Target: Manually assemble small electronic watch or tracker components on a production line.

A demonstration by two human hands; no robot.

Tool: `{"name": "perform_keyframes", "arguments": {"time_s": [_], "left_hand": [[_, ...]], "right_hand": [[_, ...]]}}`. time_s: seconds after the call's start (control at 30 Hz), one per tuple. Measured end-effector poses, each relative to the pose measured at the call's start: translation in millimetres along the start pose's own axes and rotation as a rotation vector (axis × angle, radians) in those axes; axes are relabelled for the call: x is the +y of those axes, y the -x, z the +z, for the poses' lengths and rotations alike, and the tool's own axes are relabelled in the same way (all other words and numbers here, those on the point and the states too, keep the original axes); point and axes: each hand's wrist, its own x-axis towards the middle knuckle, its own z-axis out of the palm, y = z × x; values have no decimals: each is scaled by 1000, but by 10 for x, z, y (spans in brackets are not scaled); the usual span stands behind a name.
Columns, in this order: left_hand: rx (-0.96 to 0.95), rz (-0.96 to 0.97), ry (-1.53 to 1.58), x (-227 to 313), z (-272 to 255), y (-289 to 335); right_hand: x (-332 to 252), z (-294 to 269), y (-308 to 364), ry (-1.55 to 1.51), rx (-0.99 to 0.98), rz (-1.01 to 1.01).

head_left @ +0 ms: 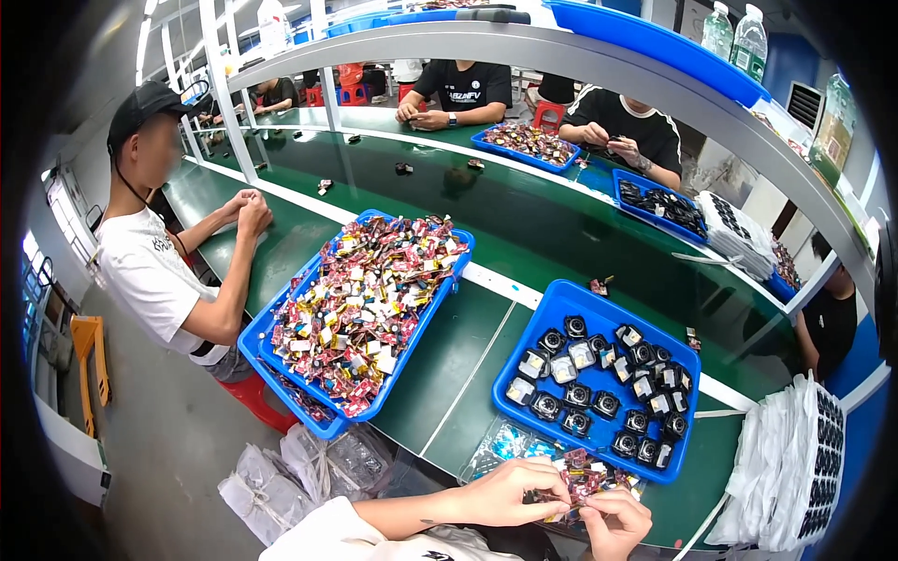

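Observation:
Low in the view, my left hand [510, 494] and my right hand [615, 522] meet with fingertips pinched together. Between them is a small dark and reddish electronic part, mostly covered by the fingers. Just behind my hands lies a pile of small red circuit boards [585, 467] with wires, beside a clear plastic bag [510, 443] with blue bits in it. Farther back, a blue tray [550, 292] holds several black square casings [605, 403] with round fronts, some turned to show a pale side.
Left of centre, a blue tray [460, 271] is heaped with red circuit boards [360, 309]. A green conveyor belt [524, 220] carries scattered boards. Stacked white trays [786, 467] stand at right. Wrapped bundles [271, 491] sit low left. A person [159, 252] works at left; others sit across.

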Motion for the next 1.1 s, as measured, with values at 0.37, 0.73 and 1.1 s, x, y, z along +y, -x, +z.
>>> {"name": "perform_keyframes", "arguments": {"time_s": [0.37, 0.73, 1.1], "left_hand": [[7, -114, 130, 0, -13, 28], [37, -12, 35, -34, 3, 18], [56, 1, 69, -15, 40, 12]], "right_hand": [[-3, 20, 24, -98, -29, 48], [-3, 32, 42, -144, -37, 154], [22, -2, 47, -135, -122, 100]]}}
